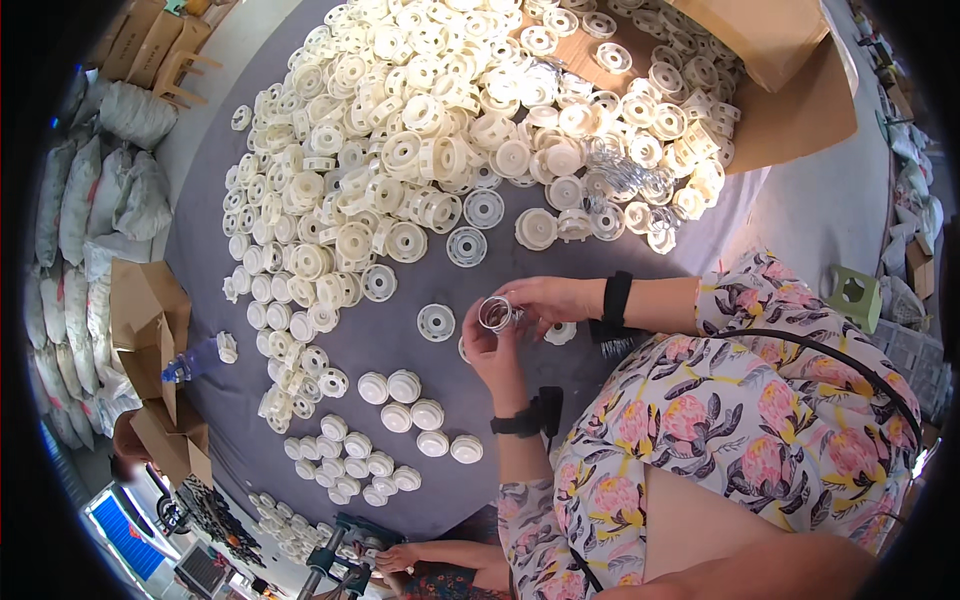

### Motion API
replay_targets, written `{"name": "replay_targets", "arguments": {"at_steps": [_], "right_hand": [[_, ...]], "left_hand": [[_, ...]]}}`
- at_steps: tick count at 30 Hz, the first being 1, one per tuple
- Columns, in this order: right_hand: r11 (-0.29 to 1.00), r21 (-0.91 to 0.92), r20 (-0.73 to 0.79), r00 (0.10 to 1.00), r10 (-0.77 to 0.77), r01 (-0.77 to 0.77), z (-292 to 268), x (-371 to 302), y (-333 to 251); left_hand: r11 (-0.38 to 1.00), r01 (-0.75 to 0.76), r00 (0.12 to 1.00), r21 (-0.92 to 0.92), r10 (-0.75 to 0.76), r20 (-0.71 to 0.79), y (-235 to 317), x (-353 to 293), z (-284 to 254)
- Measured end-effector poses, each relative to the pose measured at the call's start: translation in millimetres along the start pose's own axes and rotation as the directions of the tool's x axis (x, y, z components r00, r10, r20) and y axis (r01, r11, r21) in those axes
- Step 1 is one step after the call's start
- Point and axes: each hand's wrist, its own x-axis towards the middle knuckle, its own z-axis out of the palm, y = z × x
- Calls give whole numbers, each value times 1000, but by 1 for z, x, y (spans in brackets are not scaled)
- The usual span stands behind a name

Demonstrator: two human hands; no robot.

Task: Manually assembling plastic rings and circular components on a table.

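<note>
Two bare hands in head view: small silvery ring (482, 316) held between left hand (488, 350) and right hand (545, 301), fingers of both closed on its rim, just above grey cloth (580, 262). One slotted white disc (436, 322) laid flat near left hand; second disc (562, 334) partly covered by right hand. Large heap of cream ring-shaped parts (400, 150) spread farther out. Rounded white caps (404, 387) grouped near black wristband (517, 422).

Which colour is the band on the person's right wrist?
The band is black; it shows best in the head view, the only one here.
</note>
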Motion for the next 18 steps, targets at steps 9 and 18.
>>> {"name": "replay_targets", "arguments": {"at_steps": [9,18], "right_hand": [[899,-433,-154,978,-142,62,-1,-15,-10],[862,-495,-191,953,-235,113,1,-16,-6]], "left_hand": [[918,-111,981,382,39,191,11,-5,-10],[809,-149,988,568,104,111,-2,-17,10]]}}
